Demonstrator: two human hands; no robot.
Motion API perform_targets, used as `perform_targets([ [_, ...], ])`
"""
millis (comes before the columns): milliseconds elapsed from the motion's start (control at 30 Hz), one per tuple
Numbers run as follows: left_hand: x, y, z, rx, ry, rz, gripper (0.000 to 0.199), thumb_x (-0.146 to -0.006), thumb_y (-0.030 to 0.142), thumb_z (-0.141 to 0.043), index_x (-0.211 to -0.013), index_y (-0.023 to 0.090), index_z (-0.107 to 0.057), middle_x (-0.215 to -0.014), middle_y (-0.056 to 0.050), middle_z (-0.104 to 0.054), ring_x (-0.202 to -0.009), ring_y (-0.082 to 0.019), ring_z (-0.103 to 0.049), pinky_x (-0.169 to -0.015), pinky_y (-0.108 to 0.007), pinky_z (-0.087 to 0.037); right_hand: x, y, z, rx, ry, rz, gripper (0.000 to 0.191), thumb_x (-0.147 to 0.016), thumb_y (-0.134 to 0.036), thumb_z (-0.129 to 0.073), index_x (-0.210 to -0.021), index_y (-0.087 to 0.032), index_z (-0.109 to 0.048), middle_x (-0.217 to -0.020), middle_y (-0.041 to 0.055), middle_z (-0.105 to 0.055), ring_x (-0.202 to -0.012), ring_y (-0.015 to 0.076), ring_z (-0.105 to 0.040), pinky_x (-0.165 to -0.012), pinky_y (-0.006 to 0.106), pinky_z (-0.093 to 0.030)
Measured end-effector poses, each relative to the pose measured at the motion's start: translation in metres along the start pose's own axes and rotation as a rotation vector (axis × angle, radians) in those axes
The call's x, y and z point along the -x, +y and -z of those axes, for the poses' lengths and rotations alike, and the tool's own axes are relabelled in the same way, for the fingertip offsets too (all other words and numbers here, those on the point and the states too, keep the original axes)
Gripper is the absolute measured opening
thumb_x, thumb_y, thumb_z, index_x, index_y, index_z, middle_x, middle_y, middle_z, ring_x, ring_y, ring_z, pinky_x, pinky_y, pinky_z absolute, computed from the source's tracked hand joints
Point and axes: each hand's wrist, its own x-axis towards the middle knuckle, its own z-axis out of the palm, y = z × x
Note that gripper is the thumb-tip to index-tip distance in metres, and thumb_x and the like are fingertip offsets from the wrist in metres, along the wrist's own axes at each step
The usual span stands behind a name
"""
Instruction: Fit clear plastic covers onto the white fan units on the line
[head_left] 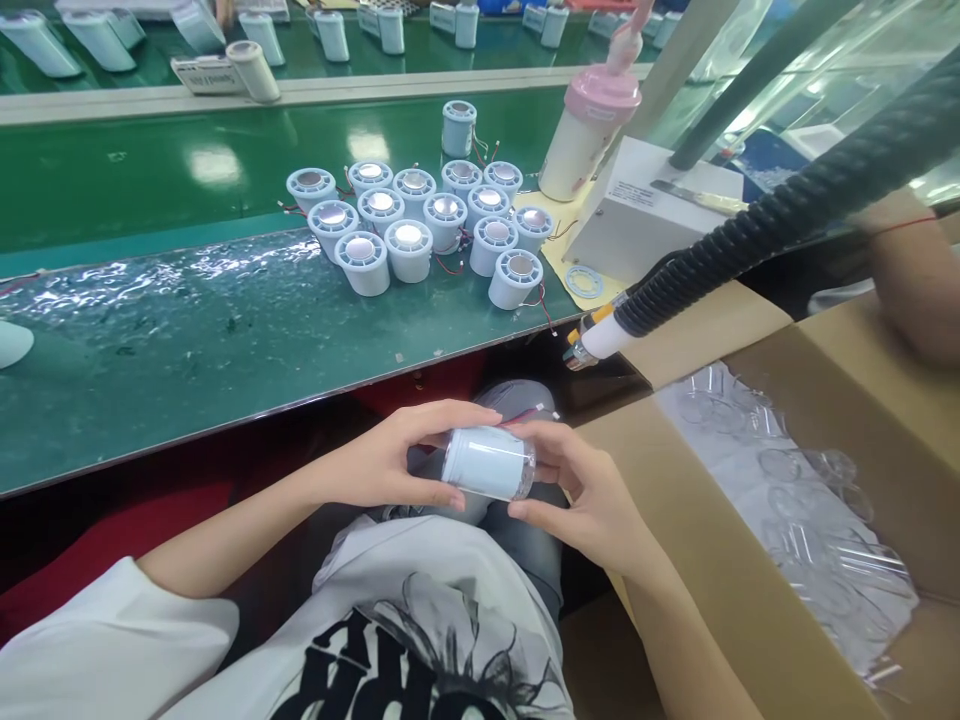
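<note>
Above my lap I hold a pale blue cylindrical part (487,462) lying on its side, with a clear plastic sleeve around it. My left hand (409,455) grips its left end between thumb and fingers. At the other end, my right hand (581,490) closes on the clear sleeve. Thin wires with a small white connector (551,412) stick out behind my right fingers. On the green bench, several similar blue cylinders (410,250) with silvery round tops stand upright in a cluster, some trailing red and dark wires.
A cardboard box (675,520) at my right holds several clear plastic cups (806,540). A black corrugated hose (750,235) crosses above it. A pink-lidded bottle (585,130) and a white stand (630,210) are at the bench's right. Blue-white parts (330,35) line the far belt. Another person's arm (911,270) shows right.
</note>
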Motion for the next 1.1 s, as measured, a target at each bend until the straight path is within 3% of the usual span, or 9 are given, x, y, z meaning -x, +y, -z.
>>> perform_targets([
  [367,0.004,0.000,0.000,-0.057,-0.027,-0.011,0.073,-0.074,0.026,-0.077,-0.139,0.028,-0.046,-0.142,-0.011,-0.049,-0.131,-0.029,-0.048,-0.100,-0.037,-0.050,-0.002,-0.001,-0.002,-0.248,-0.035,-0.197,0.044,-0.077,-0.034,-0.075,-0.114,-0.026,-0.052,-0.109,0.0049,-0.065,-0.083,0.0159,-0.066,-0.074,0.029,-0.057],
  [567,0.004,-0.003,0.001,-0.058,-0.024,-0.047,0.075,-0.073,0.024,-0.077,-0.140,0.028,-0.045,-0.142,-0.012,-0.049,-0.131,-0.029,-0.048,-0.100,-0.036,-0.050,-0.005,0.000,-0.006,-0.391,-0.006,-0.291,0.040,-0.075,-0.036,-0.076,-0.105,-0.023,-0.053,-0.091,-0.0004,-0.066,-0.067,0.0112,-0.065,-0.064,0.024,-0.056],
  [967,0.004,-0.003,0.001,-0.065,-0.050,-0.055,0.073,-0.074,0.023,-0.076,-0.140,0.029,-0.045,-0.143,-0.011,-0.048,-0.133,-0.027,-0.046,-0.100,-0.035,-0.050,-0.010,0.001,-0.013,-0.518,-0.007,-0.494,0.046,-0.072,-0.056,-0.070,-0.091,-0.019,-0.050,-0.057,-0.0039,-0.066,-0.048,0.0117,-0.066,-0.044,0.017,-0.053],
  [1100,0.003,-0.003,0.001,-0.043,-0.049,-0.061,0.073,-0.073,0.022,-0.077,-0.139,0.030,-0.046,-0.143,-0.011,-0.048,-0.133,-0.027,-0.045,-0.102,-0.036,-0.049,-0.013,-0.001,-0.015,-0.549,0.000,-0.552,0.052,-0.067,-0.064,-0.068,-0.083,-0.020,-0.048,-0.055,-0.0025,-0.065,-0.042,0.0125,-0.064,-0.036,0.016,-0.048],
])
